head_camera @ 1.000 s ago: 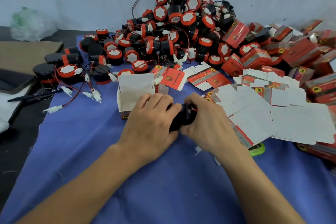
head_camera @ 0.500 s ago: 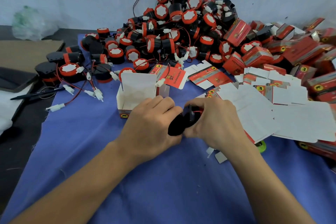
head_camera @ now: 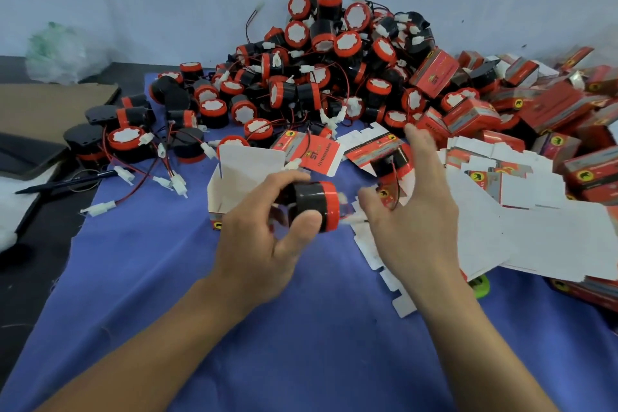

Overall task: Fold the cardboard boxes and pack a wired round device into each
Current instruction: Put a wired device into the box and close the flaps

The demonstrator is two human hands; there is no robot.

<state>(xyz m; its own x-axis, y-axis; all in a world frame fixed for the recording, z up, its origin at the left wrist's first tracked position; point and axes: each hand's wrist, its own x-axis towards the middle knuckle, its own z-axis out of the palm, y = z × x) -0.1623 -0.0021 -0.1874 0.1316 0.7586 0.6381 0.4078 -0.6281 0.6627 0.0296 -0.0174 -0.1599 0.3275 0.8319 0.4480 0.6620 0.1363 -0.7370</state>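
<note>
Many closed boxes [head_camera: 475, 117] lie piled at the right, yet a heap of devices [head_camera: 317, 77] and flat blanks [head_camera: 541, 221] remain; the left hand [head_camera: 264, 244] grips one round device [head_camera: 316, 206] in curled fingers beside the open box [head_camera: 244, 170] on the desk [head_camera: 267, 344]; the right hand [head_camera: 414, 221] spreads its fingers wide, empty.

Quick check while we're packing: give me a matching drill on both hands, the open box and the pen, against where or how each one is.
1 left hand
2 right hand
3 open box
4 pen

A lies left of the blue cloth
B grips a round device
C fingers spread
D stands with its top open

Pairs: 1-B, 2-C, 3-D, 4-A
</note>
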